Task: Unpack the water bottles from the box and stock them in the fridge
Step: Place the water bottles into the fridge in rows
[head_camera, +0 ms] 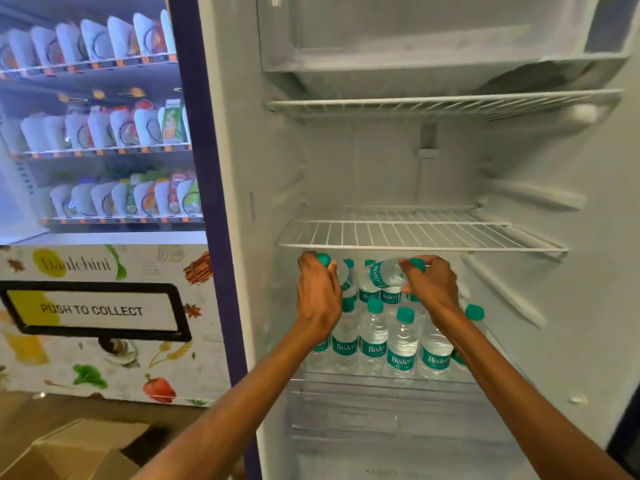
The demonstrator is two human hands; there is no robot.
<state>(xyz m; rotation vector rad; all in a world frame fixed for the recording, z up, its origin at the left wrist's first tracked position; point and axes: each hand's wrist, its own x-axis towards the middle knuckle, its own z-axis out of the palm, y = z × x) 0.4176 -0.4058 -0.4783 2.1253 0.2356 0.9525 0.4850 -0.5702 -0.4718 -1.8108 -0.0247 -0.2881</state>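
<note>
The open fridge (242,168) holds several clear water bottles (401,344) with green caps and teal labels, standing upright in rows on its lowest shelf. My left hand (318,296) grips the top of a bottle (325,259) at the back left of the rows; only its green cap shows. My right hand (433,285) grips the cap end of another bottle (386,273), which lies tilted on its side above the back row. The cardboard box (76,452) sits open on the floor at the lower left.
Two white wire shelves (415,233) (440,105) hang above the bottles, with a freezer compartment (415,46) on top. A clear crisper drawer (381,420) lies below the bottle shelf. A vending machine (97,202) with packaged snacks stands left of the fridge.
</note>
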